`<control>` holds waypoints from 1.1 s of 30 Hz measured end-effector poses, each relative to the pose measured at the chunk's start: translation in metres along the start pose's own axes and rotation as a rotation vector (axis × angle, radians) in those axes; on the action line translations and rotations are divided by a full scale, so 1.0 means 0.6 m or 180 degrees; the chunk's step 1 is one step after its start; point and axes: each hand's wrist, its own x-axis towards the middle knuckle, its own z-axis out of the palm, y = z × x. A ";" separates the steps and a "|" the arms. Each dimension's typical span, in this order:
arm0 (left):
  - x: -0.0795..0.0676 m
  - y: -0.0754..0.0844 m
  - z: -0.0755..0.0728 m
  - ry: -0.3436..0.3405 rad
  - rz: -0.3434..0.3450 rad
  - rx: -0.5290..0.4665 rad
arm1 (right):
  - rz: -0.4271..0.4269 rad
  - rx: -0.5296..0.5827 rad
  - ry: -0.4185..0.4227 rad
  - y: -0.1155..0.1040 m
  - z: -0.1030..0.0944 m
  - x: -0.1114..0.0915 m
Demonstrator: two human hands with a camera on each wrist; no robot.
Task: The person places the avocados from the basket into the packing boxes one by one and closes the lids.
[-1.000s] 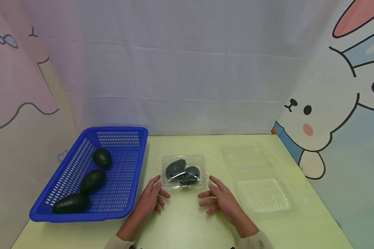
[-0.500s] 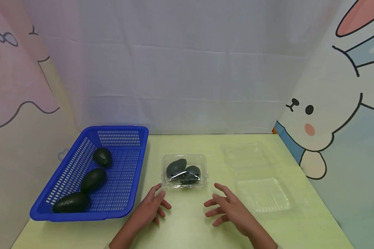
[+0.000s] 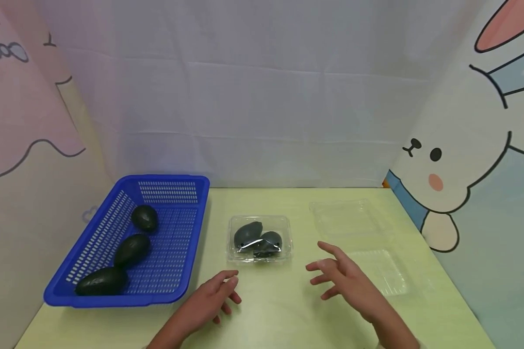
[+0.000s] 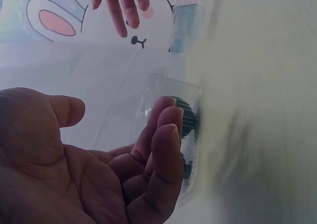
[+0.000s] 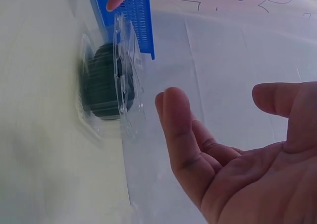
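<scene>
A clear plastic clamshell box (image 3: 237, 256) stands closed near the middle of the table, with two dark green avocados (image 3: 248, 236) inside. In front of it and a little to its left, my left hand (image 3: 211, 299) hovers with loosely bent fingers, holding nothing. My right hand (image 3: 347, 278) is raised to the right of the box, fingers spread and slightly bent, also holding nothing. It partly covers an opened, vacant clamshell (image 3: 386, 271) lying on the right. The right wrist view shows the closed box (image 5: 130, 75) from the side, apart from the fingers.
A blue plastic basket (image 3: 170, 261) sits at the left of the table, with three avocados (image 3: 132, 250) along its left side. The raised lid (image 3: 345, 215) of the opened clamshell lies toward the back right. A white curtain (image 3: 262, 106) hangs behind the pale table (image 3: 266, 315).
Both hands have drawn away from the closed box. My left hand has come back toward me; my right hand has moved rightward to the opened clamshell. The box has stayed in place.
</scene>
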 end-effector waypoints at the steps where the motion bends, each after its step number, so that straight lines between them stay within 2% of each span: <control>1: -0.002 0.003 -0.001 -0.0035 0.0033 0.0029 | -0.0016 -0.0042 0.0036 -0.002 -0.005 0.000; 5: -0.010 0.023 -0.009 -0.0125 0.0154 0.0149 | -0.0139 -0.0179 0.0163 -0.005 -0.029 -0.002; 9: -0.020 0.050 -0.020 -0.0103 0.0287 0.0347 | -0.0278 -0.0364 0.0289 -0.006 -0.052 -0.005; 17: -0.042 0.093 -0.044 0.0098 0.0638 0.0800 | -0.0405 -0.0936 0.0706 -0.003 -0.096 -0.015; 23: -0.051 0.116 -0.069 0.0273 0.0675 0.0956 | -0.0528 -0.1434 0.0947 0.011 -0.132 -0.013; 28: -0.054 0.124 -0.091 0.0473 0.0649 0.1062 | -0.0378 -0.1562 0.1068 0.028 -0.164 -0.012; 33: -0.056 0.122 -0.112 0.0597 0.0745 0.1211 | -0.0115 -0.1647 0.1200 0.044 -0.204 -0.018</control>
